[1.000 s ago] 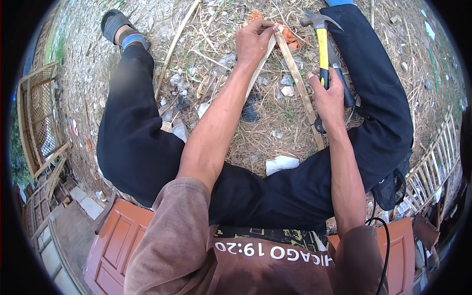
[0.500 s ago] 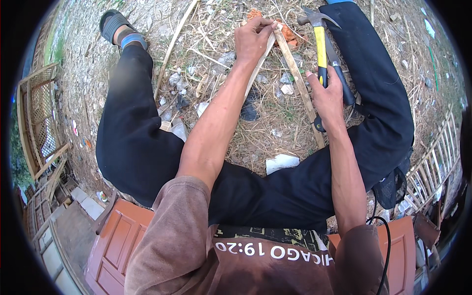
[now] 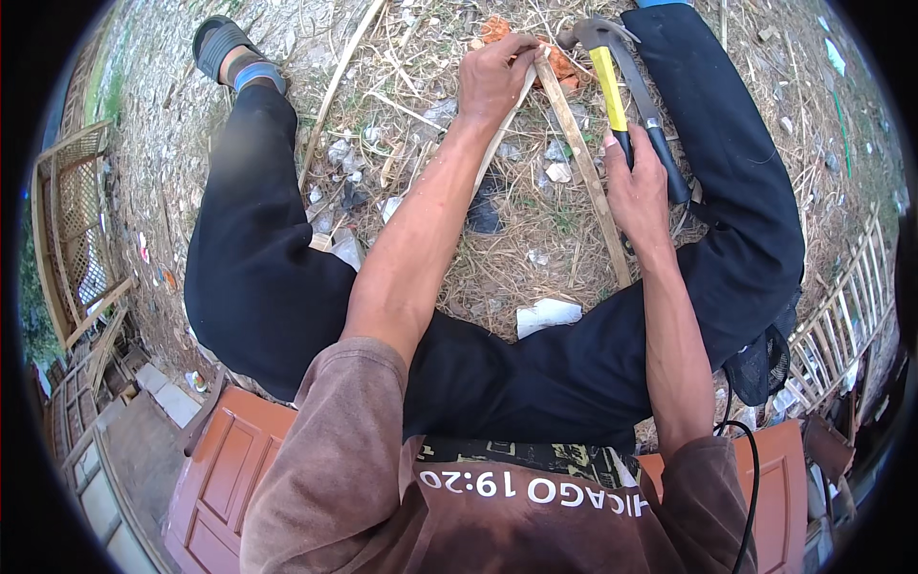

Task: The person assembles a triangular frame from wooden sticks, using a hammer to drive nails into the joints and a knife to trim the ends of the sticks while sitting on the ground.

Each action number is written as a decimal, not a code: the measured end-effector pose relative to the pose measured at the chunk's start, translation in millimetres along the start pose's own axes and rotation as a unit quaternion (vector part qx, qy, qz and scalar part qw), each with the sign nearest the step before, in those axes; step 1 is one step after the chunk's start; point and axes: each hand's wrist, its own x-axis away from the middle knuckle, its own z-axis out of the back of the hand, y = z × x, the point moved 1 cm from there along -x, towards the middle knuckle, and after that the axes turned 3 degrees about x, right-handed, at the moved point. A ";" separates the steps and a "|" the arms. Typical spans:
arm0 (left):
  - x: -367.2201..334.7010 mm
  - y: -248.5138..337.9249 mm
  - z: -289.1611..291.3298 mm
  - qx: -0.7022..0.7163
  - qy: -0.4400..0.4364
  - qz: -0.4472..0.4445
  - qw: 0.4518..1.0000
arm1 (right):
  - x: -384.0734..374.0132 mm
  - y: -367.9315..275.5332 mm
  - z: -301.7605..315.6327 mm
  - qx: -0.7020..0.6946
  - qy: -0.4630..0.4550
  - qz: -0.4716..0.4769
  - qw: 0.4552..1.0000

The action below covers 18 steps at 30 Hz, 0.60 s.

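Firmly in right hand [image 3: 639,187]: hammer [image 3: 612,81].

Outdoor ground [image 3: 535,239]: dry straw, twigs, pale litter scraps, daylight. Wooden lattice frames [image 3: 72,230] at left edge; slatted wooden panel [image 3: 841,316] at right; orange panelled door [image 3: 225,478] at lower edge.

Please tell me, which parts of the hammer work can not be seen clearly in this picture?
- Head view: any nail under the left hand, hidden by its fingers.
- Where the two wooden strips join, covered by that hand.
- The hammer grip end, hidden inside the right hand.
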 end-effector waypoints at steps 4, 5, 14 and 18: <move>0.2 4.2 -0.7 -0.041 -0.022 0.009 0.999 | -0.5 -14.9 9.2 0.038 -0.018 0.045 0.998; 0.2 4.5 -1.2 -0.040 -0.021 0.010 0.999 | -0.7 -15.1 8.6 0.058 -0.007 0.075 0.995; 2.7 0.1 -2.2 -0.010 -0.009 0.023 1.000 | -3.5 -34.7 10.9 0.084 0.011 0.119 0.989; 5.2 -0.5 0.3 -0.011 0.003 0.024 1.000 | -1.9 -26.5 1.6 0.108 0.030 0.135 0.984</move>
